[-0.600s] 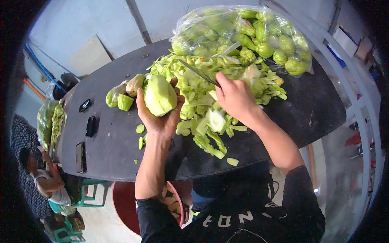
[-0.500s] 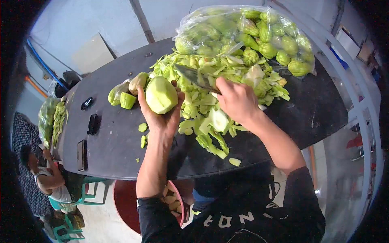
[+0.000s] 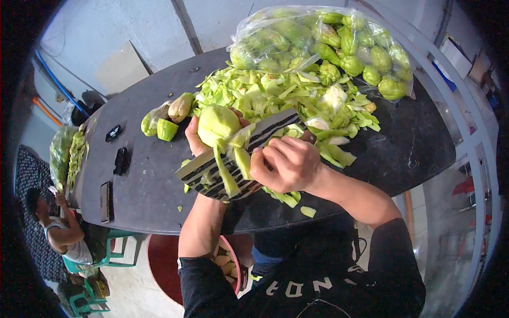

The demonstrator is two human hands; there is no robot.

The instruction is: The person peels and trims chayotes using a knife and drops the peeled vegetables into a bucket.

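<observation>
Broad steel knife [image 3: 261, 137], right hand [image 3: 289, 163] gripping, swung to five o'clock of round green chayote [image 3: 217, 123] which left hand [image 3: 196, 139] cups — slice thinly.

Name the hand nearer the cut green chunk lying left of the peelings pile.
Left. The left hand, holding a pale green vegetable, is just right of the chunk; the right hand, gripping the knife, is farther right, past the left hand.

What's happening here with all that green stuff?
A person holds a smooth, pale green vegetable in the left hand and a wide knife in the right hand. Strips of green peel lie across it. More peelings are heaped on the dark table, with a clear bag of green vegetables behind them.
</observation>
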